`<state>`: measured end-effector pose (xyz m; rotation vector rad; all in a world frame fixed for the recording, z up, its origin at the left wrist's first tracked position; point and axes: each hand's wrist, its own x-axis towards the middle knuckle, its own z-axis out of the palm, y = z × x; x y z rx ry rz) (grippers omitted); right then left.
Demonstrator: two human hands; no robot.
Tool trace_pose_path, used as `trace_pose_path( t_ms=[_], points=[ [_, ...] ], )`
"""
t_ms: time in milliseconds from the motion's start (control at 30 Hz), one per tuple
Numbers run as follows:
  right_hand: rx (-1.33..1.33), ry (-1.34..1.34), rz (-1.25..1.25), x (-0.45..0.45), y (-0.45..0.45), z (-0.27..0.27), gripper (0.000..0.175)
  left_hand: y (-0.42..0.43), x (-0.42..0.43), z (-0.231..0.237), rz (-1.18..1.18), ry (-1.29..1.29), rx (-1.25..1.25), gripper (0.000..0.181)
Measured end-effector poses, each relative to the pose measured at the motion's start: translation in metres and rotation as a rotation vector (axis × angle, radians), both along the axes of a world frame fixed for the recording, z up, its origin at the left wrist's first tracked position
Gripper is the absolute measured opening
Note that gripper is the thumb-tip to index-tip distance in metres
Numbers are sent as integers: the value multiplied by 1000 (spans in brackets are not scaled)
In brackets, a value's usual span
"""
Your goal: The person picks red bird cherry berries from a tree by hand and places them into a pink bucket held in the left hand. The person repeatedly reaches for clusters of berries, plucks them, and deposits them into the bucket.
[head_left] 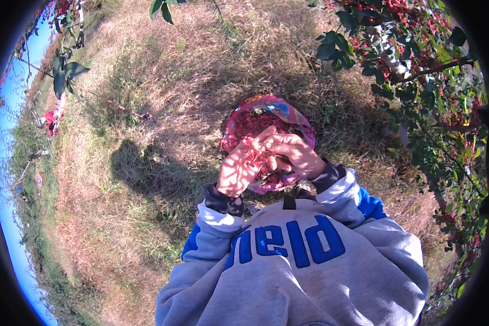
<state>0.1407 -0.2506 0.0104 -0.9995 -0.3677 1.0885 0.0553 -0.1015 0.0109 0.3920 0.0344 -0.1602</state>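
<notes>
My left hand [237,170] is turned palm up, cradling a cluster of small red berries [254,153], with its fingers pointing up and to the right. From the other side, my right hand [296,154] curls over, its fingertips touching the edge of that cluster. Whether those fingertips pinch anything is hidden. Both hands are above a round container [309,132] lined with colourful printed plastic in pink, red and blue. Many more red berries [257,122] fill it, in sun and shade. My forearms cover part of its near rim.
On the right stands a tree with a pale trunk [387,51], green leaves and red berry clusters [399,7]. A leafy twig [67,73] hangs at upper left. Dry grass [118,228] covers the ground. A red and white object [51,118] is farther off at left, too small to identify.
</notes>
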Motion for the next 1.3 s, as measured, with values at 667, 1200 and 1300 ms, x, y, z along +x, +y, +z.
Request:
trace_pose_path(
  t_ms=[667, 1200, 1300],
  points=[
    [75, 57, 45, -3, 6, -18, 14, 6, -3, -21, 31, 80, -235, 22],
    [-1357, -1246, 3, 27, -189, -122, 13, 42, 17, -81, 166, 250, 477, 51],
    [-937, -1335, -510, 35, -190, -66, 13, 28, 30, -65, 127, 271, 503, 45]
  ],
)
